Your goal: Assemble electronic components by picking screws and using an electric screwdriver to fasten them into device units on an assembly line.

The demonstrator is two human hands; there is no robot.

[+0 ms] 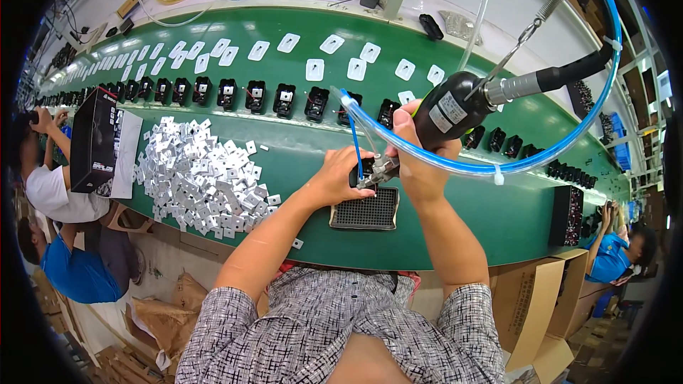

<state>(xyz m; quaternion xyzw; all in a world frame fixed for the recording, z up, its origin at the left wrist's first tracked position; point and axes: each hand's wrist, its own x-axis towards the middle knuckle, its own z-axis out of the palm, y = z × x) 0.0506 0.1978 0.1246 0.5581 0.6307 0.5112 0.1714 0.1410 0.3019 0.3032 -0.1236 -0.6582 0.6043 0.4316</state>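
My right hand [427, 171] is wrapped round a black powered screwdriver [449, 115], which hangs from a coiled spring and has a blue air tube. Its metal nose [383, 166] points down and left at a small black housing [361, 173]. That housing is gripped in my left hand [331, 181], its inside partly covered by my fingers and the tool's tip. Just below both hands lies a black perforated tray [363, 213] on the green bench. Whether a screw sits at the tip is too small to tell.
A heap of silvery metal plates [203, 181] lies at left, beside a black box [96, 139]. Black housings [284, 101] line the bench, with white pieces [288, 43] behind them. People work at far left and far right. A cardboard carton [530, 306] stands at lower right.
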